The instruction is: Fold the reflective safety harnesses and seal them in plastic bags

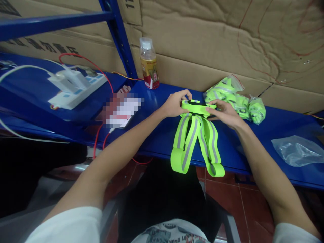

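Note:
Both hands grip a neon yellow-green reflective harness (193, 130) made of elastic straps with grey stripes. My left hand (176, 104) is closed on the left end of its folded upper band, thumb in front. At the band's right end, my right hand (224, 112) pinches it with the fingers partly behind. Two looped straps hang from the band over the table's front edge. Dark buckle pieces show on the straps. Just beyond my right hand lie several bagged neon straps (235, 98) in clear plastic.
An empty-looking clear plastic bag (298, 151) lies on the blue table (157, 135) at the right. A drink bottle (150, 64) stands at the back by a blue shelf post (121, 40). A phone (126, 111), partly blurred out, and a power strip (78, 91) with cables sit left.

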A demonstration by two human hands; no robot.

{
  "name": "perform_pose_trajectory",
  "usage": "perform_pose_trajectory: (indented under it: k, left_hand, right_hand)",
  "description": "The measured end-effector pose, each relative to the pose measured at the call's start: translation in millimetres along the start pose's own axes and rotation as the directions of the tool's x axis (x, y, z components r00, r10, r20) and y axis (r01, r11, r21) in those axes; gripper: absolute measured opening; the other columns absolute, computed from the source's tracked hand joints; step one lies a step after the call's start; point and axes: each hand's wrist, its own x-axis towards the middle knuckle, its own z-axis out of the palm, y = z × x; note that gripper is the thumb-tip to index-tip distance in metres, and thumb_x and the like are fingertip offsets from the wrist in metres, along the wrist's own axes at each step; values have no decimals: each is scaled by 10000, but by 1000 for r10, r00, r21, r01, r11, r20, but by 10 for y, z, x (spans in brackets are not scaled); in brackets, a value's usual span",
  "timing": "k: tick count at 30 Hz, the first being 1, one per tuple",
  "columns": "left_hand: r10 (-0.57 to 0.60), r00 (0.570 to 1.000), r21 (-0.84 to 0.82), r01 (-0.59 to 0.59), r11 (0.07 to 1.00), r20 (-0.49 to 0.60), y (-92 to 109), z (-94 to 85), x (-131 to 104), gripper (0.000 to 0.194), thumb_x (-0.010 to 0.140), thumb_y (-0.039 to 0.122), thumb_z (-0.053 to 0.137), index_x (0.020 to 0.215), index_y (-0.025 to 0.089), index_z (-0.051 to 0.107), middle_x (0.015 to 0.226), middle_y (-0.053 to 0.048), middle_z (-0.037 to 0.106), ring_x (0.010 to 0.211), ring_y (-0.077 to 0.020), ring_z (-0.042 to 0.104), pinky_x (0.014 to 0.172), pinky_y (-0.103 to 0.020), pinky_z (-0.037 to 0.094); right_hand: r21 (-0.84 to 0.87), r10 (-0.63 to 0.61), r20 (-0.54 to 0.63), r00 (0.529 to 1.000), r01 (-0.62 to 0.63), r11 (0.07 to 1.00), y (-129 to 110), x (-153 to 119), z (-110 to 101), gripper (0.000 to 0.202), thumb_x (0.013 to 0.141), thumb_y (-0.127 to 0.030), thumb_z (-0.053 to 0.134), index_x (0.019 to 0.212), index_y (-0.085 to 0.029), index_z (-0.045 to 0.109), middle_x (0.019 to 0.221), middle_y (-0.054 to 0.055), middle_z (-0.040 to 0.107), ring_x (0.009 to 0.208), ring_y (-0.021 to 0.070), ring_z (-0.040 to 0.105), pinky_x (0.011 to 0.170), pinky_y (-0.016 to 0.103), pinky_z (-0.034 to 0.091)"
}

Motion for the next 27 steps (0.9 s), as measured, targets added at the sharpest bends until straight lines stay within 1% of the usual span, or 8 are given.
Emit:
perform_pose_trajectory:
  k: [3, 6, 8, 12, 16, 20, 24, 27]
  left_hand:
    - [67, 997, 81, -65, 995, -24, 51, 26, -13, 320, 657, 117, 748, 941, 197, 625, 923, 13, 700, 791, -144, 594, 747, -269, 421]
    - [124, 992, 199, -117, 973, -23, 48, 72, -23, 220, 676, 81, 701, 826, 201, 593, 917, -5, 668, 886, -183, 602, 831, -296, 435]
    - [137, 990, 250, -129, 960, -16, 42, 93, -31, 219, 685, 53, 689, 797, 203, 576, 915, -12, 640, 897, -194, 598, 842, -304, 433]
    - [83, 996, 328, -81, 941, 7, 88, 94, -59, 260, 747, 68, 716, 870, 220, 544, 989, -20, 627, 908, -205, 592, 808, -304, 408]
    - [-45, 999, 428, 35, 903, 13, 164, 102, -89, 261, 822, 147, 727, 931, 241, 509, 1061, -16, 623, 831, -197, 559, 732, -304, 342]
    - [-34, 999, 377, 25, 926, 19, 145, 132, -63, 282, 788, 122, 708, 879, 231, 464, 992, -15, 598, 836, -194, 533, 748, -306, 346]
    - [-10, 999, 242, 1, 970, 36, 81, 96, -1, 339, 692, 125, 758, 769, 217, 441, 823, 18, 558, 851, -181, 517, 798, -312, 380]
    - [-92, 990, 93, 82, 992, 109, 77, 31, 20, 313, 698, 268, 845, 749, 197, 545, 789, 23, 572, 755, -143, 505, 740, -304, 390]
  right_hand:
    - [25, 35, 49, 998, -36, 999, -2, 9, -80, 617, 701, -744, 892, 985, -224, 718, 1015, 100, 777, 905, 272, 760, 775, 438, 686]
    - [-84, -9, 109, 994, 18, 996, 21, 12, -136, 671, 647, -696, 944, 1079, -205, 793, 1020, 87, 804, 900, 262, 743, 808, 408, 647]
    - [-165, -24, 148, 989, 49, 985, 26, 7, -156, 661, 695, -690, 915, 1139, -210, 819, 1031, 69, 813, 885, 248, 733, 786, 376, 620]
    - [-224, 32, 125, 992, -3, 975, -38, -22, -153, 522, 794, -640, 862, 1126, -240, 827, 959, 48, 803, 739, 193, 690, 650, 330, 573]
    - [-166, 195, 79, 978, -180, 970, -164, -80, -95, 463, 802, -549, 896, 1137, -257, 766, 970, 67, 784, 711, 188, 695, 569, 316, 573]
    - [48, 333, 145, 932, -343, 938, -242, -131, -12, 534, 750, -458, 951, 1114, -270, 609, 977, 55, 759, 763, 214, 757, 589, 324, 630]
    - [166, 326, 190, 926, -357, 919, -247, -149, 28, 621, 677, -355, 987, 1069, -276, 512, 1022, 44, 763, 860, 233, 786, 687, 343, 671]
    - [183, 306, 208, 929, -344, 921, -237, -153, 13, 605, 686, -349, 970, 1062, -274, 503, 1011, 33, 759, 884, 211, 767, 693, 314, 646]
